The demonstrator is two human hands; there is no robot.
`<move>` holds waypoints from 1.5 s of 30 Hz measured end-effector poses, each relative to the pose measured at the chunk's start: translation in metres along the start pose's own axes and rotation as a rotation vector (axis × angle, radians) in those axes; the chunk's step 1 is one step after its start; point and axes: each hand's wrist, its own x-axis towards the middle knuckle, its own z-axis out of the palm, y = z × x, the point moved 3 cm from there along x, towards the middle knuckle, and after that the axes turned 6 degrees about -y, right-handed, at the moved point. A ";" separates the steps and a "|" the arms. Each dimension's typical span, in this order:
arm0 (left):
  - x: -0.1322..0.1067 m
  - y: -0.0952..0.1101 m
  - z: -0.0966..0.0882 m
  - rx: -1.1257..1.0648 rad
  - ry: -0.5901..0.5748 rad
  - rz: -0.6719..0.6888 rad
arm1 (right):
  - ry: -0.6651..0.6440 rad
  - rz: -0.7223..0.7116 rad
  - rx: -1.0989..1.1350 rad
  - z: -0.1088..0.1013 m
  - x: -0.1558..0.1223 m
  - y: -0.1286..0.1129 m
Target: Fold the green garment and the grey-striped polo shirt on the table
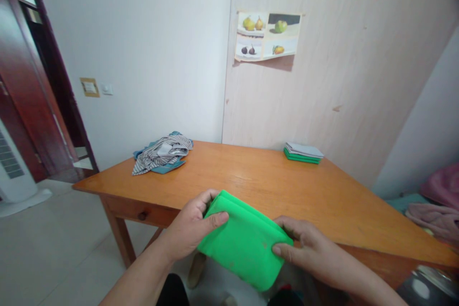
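Observation:
A bright green folded cloth (247, 244) is held up in front of the table's near edge, tilted down to the right. It has a flat rectangular shape, layered folds along its top edge and a few faint stains. My left hand (201, 222) grips its left end, thumb on the front face and fingers behind. At the right end my right hand (299, 244) pinches it the same way. The fingers behind the cloth are partly hidden.
On the wooden table (229, 167), a crumpled heap of striped and blue cloth (163, 153) lies at the back left. A neat stack of grey and green folded cloths (303, 153) sits at the back right. A dark lidded container (428, 287) shows at lower right.

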 end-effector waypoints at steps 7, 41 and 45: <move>0.021 0.019 -0.010 0.050 -0.055 0.053 | 0.078 -0.049 -0.081 -0.032 0.012 -0.006; 0.051 -0.039 -0.038 1.356 0.006 0.261 | 0.459 -0.129 -0.599 -0.010 0.050 0.093; 0.058 -0.029 -0.040 1.246 0.091 0.258 | 0.577 -0.155 -0.414 -0.017 0.047 0.098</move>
